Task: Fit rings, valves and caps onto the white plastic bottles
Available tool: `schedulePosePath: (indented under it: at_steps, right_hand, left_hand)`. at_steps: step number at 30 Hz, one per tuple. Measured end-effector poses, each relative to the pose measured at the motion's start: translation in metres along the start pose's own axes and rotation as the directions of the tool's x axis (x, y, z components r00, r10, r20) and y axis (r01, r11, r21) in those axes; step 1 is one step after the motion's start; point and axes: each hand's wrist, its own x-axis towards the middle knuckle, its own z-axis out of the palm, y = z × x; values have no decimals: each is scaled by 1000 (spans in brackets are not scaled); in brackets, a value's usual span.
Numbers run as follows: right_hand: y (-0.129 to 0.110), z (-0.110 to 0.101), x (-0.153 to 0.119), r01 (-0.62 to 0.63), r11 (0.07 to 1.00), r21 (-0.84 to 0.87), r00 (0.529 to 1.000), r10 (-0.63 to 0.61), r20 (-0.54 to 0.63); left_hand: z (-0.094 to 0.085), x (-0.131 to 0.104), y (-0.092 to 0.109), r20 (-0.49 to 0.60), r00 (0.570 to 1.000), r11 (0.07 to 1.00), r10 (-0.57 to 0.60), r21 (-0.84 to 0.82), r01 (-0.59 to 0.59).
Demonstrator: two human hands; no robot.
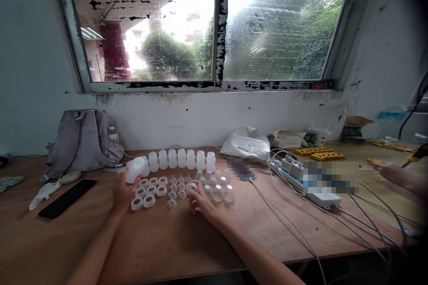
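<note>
My left hand (pixel 121 188) is closed around a frosted white bottle (pixel 134 170) at the left end of a row of similar bottles (pixel 172 159). Between the fingertips of my right hand (pixel 202 202) is a clear round bottle part (pixel 191 187); its exact kind is too small to tell. White screw rings (pixel 149 200) lie in rows just right of my left hand. Clear nipple-shaped parts (pixel 172 204) stand in rows between the rings and my right hand. Clear domed caps (pixel 217 197) stand beyond and right of my right hand, partly hidden by it.
A black phone (pixel 67 198) and a grey backpack (pixel 87 140) are at left. A silvery plastic bag (pixel 246 143) lies by the wall. Cables run from a power strip (pixel 323 198) across the right side. Another person's hand (pixel 389 173) works beside yellow parts (pixel 327 156).
</note>
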Motion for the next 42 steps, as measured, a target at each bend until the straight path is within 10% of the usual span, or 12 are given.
schedulePosePath:
  at_steps: [4, 8, 28, 42]
  right_hand:
    - [-11, -5, 3, 113, 977, 179, 991, -96, -98]
    - [-15, -14, 5, 251, 957, 143, 943, -209, -260]
    - [-20, -23, 3, 256, 928, -272, 955, -287, -78]
    - [-15, -24, 7, 250, 962, -108, 951, -265, -157]
  left_hand:
    - [12, -12, 66, 279, 906, 942, 319, -199, -271]
    - [29, -36, 96, 319, 839, 895, 440, -235, -380]
    - [28, -43, 65, 352, 798, 872, 489, -216, -440]
    - [30, -41, 60, 346, 799, 871, 492, -180, -458]
